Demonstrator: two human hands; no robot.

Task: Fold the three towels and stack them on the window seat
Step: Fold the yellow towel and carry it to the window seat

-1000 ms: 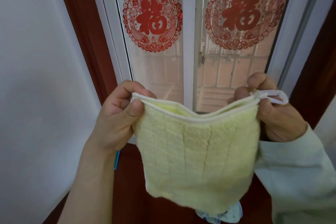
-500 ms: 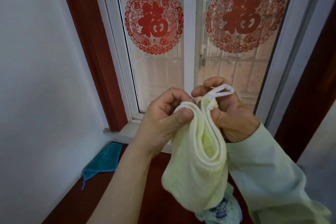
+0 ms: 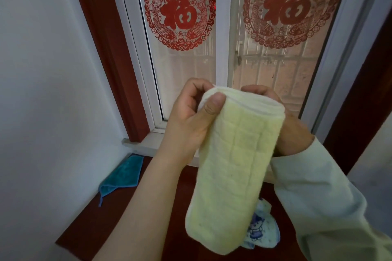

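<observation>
Yellow towel (image 3: 231, 165) folded, long axis hanging down; left hand (image 3: 188, 121), right hand (image 3: 292, 133) fingers clamp top.

Dark red window seat (image 3: 89, 229): bare surface lies open at centre-left, between the teal towel (image 3: 125, 174) against the left wall (image 3: 42, 91) and the patterned towel (image 3: 262, 229) at right. The window (image 3: 191, 74) bounds the far edge. Both hands, holding the yellow towel (image 3: 231, 165), hang above the middle.
</observation>
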